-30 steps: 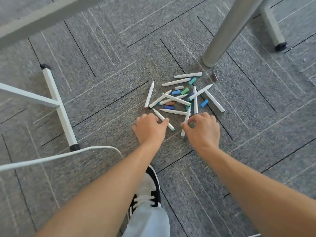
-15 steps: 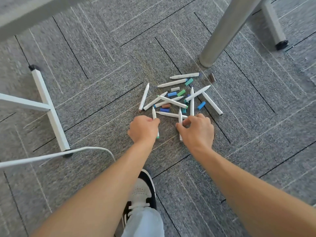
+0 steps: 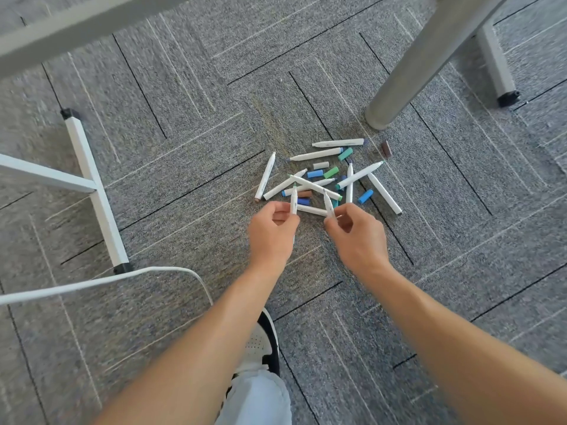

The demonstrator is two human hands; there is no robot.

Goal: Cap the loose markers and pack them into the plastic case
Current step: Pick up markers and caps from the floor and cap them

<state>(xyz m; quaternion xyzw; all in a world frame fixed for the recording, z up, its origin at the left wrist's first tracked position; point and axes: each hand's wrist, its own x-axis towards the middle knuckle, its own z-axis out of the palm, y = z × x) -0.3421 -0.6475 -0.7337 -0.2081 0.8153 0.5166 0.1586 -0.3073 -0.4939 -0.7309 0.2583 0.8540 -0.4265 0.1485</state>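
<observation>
Both hands have come up off the carpet (image 3: 184, 148) since a moment ago, each now carrying a marker lifted from the near edge of the pile (image 3: 325, 176). The left hand (image 3: 271, 231) pinches one marker (image 3: 293, 200) upright, tip pointing away; the right hand (image 3: 357, 233) pinches another (image 3: 328, 205), tilted slightly left. Both tips look uncapped. The remaining markers and loose caps, such as a blue cap (image 3: 365, 196) and a green cap (image 3: 331, 172), lie scattered just beyond the hands, near the grey table leg (image 3: 408, 72). So collecting has begun, but capping has not. No plastic case is in view.
</observation>
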